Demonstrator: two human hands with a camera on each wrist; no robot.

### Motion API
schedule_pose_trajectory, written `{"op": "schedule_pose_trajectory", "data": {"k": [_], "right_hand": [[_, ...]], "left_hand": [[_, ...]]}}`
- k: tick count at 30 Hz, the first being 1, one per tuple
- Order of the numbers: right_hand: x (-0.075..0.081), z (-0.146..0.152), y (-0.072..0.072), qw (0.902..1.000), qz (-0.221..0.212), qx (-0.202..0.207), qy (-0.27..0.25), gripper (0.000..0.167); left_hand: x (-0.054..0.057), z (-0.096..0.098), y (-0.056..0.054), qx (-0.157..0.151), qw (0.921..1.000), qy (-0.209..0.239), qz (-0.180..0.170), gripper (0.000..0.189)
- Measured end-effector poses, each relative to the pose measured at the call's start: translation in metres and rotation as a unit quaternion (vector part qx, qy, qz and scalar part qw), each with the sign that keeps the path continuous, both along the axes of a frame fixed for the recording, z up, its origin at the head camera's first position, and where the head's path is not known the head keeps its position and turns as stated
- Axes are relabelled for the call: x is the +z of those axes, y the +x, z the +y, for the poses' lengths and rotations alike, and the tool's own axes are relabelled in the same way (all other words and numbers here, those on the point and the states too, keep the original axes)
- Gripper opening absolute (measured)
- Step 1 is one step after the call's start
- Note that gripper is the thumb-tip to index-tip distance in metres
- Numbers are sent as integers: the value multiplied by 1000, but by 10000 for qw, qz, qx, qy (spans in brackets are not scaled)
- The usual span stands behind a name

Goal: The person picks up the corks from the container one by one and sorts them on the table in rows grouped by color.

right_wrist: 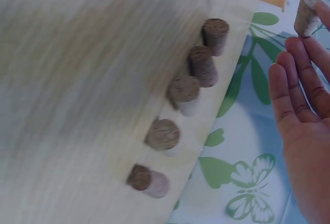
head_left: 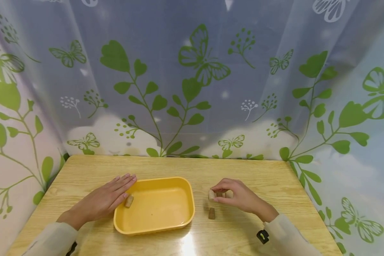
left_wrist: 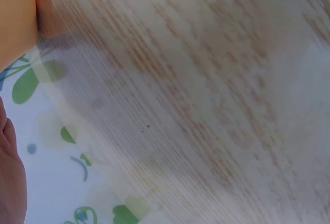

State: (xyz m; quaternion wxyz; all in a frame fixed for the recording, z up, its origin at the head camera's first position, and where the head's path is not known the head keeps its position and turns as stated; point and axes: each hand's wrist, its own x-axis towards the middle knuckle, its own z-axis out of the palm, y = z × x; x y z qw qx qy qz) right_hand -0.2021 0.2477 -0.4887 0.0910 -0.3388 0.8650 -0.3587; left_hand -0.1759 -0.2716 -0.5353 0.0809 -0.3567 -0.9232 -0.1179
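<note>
My right hand pinches a tapered cork between thumb and fingertips, above the table to the right of a yellow plastic tub. In the right wrist view that pale cork is held at the upper right, with the other fingers extended below it. A darker cork stands on the table just in front of the hand. My left hand lies with straight fingers on the tub's left rim. One cork lies inside the tub beside the left thumb.
Several more corks, one of them near the bottom, stand in a row on the wooden table; in the head view the right hand partly hides them. A curtain with green leaves and butterflies rises behind the table and along both sides.
</note>
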Motion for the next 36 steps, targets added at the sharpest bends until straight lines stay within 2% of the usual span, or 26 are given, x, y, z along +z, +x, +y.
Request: {"op": "schedule_pose_trajectory", "data": {"k": [13, 23, 30, 36], "right_hand": [[-22, 17, 14, 9998, -126, -165, 72, 36], [-36, 24, 24, 10000, 33, -83, 26, 35], [-37, 27, 28, 9994, -57, -215, 274, 41], [-41, 32, 32, 9987, -68, -177, 483, 39]], "left_hand": [[1, 2, 1, 59, 9999, -3, -101, 56], [0, 0, 1, 26, 10000, 51, -82, 56], [1, 1, 3, 53, 9999, 54, -106, 56], [3, 2, 2, 37, 9999, 76, -107, 55]]}}
